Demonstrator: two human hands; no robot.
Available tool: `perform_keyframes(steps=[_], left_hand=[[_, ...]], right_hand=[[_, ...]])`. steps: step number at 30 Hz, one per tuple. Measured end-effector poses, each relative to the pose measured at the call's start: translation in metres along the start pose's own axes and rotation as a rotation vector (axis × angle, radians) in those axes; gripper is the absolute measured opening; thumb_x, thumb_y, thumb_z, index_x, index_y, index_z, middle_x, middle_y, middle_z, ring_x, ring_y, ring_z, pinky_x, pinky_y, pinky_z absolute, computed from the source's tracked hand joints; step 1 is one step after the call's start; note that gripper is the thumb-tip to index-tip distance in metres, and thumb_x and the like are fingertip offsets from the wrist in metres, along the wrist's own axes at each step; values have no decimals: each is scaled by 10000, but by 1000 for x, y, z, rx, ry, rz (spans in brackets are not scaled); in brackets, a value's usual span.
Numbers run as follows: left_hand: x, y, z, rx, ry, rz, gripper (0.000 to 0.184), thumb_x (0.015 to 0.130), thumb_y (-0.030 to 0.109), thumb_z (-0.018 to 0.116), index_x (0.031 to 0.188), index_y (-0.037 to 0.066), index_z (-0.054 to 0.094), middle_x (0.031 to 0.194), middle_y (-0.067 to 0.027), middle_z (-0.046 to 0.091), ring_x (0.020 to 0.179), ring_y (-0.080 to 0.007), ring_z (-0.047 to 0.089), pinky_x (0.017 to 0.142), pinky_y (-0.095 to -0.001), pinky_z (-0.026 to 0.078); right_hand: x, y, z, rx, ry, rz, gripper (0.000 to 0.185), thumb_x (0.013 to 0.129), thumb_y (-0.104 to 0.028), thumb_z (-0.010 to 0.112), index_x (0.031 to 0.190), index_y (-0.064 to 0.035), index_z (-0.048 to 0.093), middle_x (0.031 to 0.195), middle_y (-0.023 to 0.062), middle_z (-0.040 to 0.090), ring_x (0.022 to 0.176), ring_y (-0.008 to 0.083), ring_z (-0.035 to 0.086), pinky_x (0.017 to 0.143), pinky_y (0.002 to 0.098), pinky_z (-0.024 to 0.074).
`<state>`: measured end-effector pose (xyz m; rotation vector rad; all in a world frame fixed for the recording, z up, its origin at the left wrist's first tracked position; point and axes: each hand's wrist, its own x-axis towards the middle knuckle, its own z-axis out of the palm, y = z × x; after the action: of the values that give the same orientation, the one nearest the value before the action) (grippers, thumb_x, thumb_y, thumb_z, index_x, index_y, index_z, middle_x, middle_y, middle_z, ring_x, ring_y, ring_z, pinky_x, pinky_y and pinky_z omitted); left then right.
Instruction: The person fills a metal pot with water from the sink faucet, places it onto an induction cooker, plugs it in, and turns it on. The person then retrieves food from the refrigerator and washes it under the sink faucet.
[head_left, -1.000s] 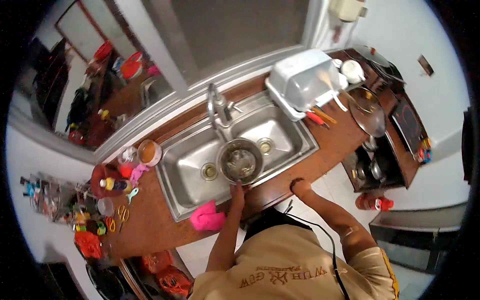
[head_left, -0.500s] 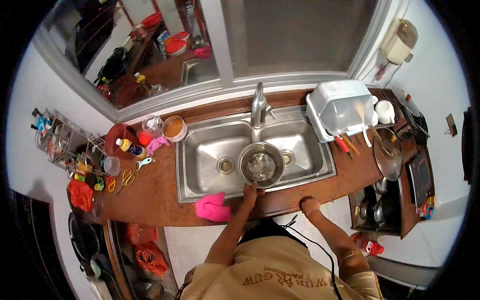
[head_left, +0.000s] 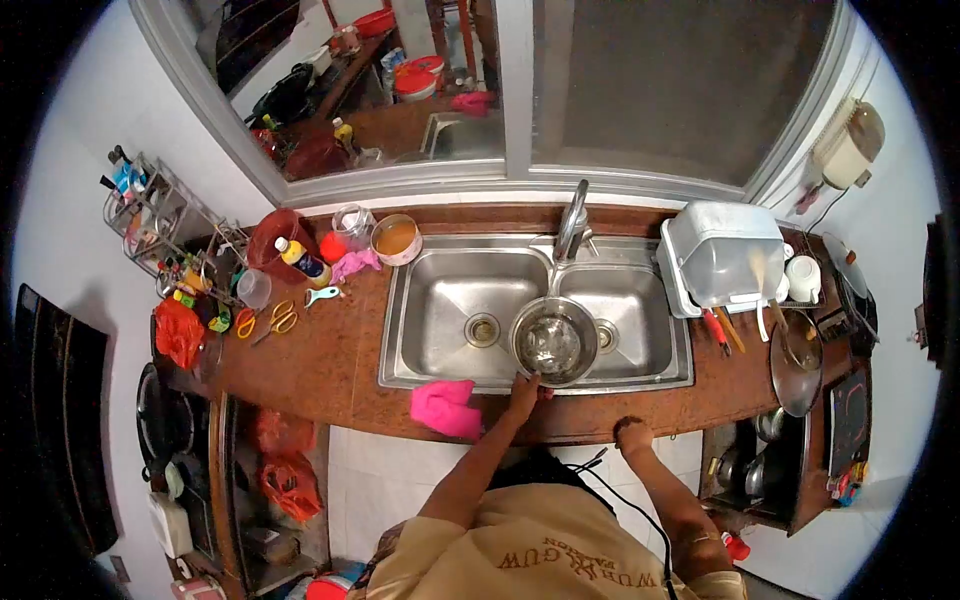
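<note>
Brown counter point(head_left: 320, 378) is framing the sink point(head_left: 435, 290), where the left hand point(head_left: 524, 394), half closed, is gripping the pot point(head_left: 588, 346) by its near side, apparently steadying it across the divider point(head_left: 553, 284) under the tap point(head_left: 573, 225), while the right hand point(head_left: 633, 436), curled, holding unclear, is resting nearby.

The view has turned, levelling the once-slanted sink point(head_left: 440, 290); the red bottle point(head_left: 736, 546), below right of the sink, is now mostly hidden.

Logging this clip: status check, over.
Left hand holding pot over sink. Right hand at counter edge. Pink cloth beside left forearm, clear of pot.
</note>
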<state>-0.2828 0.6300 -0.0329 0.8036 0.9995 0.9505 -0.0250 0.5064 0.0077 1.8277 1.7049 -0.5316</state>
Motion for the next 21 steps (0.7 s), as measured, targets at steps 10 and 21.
perform_keyframes(steps=[10,21], left_hand=[[12,-30,-5,-111,112,-102,218,905,139,466,1067,5,407,748,-133,601,533,-198,606,442,-277,523],[9,-35,-12,224,42,377,272,912,172,480,1105,1,396,820,-145,601,563,-197,613,454,-280,531]], right_hand=[[-20,-7,-31,-17,4,7,204,799,-230,603,932,-100,686,999,87,655,913,221,636,714,359,526],[-1,1,0,34,67,57,250,759,-261,647,945,-97,680,1003,79,654,903,224,639,720,347,525]])
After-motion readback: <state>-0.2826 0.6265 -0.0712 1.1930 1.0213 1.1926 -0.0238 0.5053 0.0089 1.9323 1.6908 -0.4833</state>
